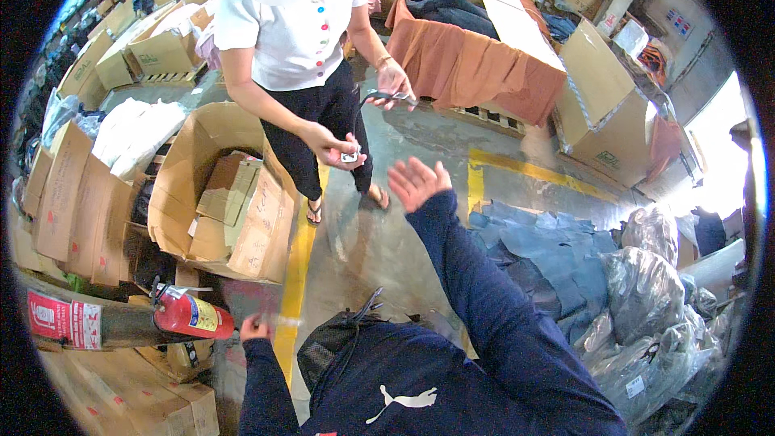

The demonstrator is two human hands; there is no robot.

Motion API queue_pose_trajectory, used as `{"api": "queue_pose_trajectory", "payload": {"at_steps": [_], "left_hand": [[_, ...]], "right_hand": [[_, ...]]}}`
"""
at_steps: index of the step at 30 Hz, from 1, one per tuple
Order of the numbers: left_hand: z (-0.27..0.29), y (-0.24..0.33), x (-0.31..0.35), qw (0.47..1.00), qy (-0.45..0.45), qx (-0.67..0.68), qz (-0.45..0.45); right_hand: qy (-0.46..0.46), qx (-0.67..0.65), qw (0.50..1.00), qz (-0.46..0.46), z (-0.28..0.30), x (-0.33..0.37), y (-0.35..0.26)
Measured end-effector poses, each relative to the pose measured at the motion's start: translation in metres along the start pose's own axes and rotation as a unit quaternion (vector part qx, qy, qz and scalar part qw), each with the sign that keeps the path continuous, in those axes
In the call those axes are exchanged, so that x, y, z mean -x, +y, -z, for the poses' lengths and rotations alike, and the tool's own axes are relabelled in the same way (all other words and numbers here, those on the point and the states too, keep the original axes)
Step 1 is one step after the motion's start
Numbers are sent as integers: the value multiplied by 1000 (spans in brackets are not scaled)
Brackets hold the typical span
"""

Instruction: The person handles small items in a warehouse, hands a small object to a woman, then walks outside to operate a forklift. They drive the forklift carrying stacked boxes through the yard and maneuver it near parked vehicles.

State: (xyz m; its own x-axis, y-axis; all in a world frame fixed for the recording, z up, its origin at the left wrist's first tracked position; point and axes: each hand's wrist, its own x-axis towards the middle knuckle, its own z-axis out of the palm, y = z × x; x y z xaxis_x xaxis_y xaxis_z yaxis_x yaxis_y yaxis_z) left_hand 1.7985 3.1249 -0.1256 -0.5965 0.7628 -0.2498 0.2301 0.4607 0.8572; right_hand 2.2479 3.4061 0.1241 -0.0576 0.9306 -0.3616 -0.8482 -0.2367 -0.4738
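My right hand point(417, 183) is stretched forward with the palm up and the fingers spread; nothing lies in it. Low on the left, my left hand point(255, 329) is beside a red fire extinguisher point(192, 312), its fingers curled. A pale blurred streak shows by its fingertips, too unclear to name. Facing me stands a person in a white shirt point(295, 36) with colourful buttons. One of that person's hands holds a small white-and-dark object point(349, 156); the other has a dark, strap-like thing point(389, 98) across the fingers.
An open cardboard box point(173, 208) with folded cardboard inside stands at left, near a yellow floor line point(295, 291). Blue-grey sheets point(541, 254) and clear plastic bags point(646, 295) lie at right. Behind, brown cloth point(476, 60) drapes a loaded pallet beside a large carton point(601, 89).
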Motion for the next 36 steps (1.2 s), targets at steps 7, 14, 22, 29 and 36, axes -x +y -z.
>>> {"api": "queue_pose_trajectory", "payload": {"at_steps": [7,14,22,29,36], "left_hand": [[-159,280,22,888,-440,88,-99],[-309,392,72,840,-498,205,-73],[-459,457,4,846,-476,180,-161],[-564,571,0,758,-625,-10,-185],[-733,641,-47,764,-617,157,-104]], "right_hand": [[-100,647,753,67,96,97,24],[1,634,767,101,107,66,-35],[-45,673,713,194,146,-41,-158],[-27,671,702,239,153,-100,-279],[122,642,737,174,210,-191,-370]]}}
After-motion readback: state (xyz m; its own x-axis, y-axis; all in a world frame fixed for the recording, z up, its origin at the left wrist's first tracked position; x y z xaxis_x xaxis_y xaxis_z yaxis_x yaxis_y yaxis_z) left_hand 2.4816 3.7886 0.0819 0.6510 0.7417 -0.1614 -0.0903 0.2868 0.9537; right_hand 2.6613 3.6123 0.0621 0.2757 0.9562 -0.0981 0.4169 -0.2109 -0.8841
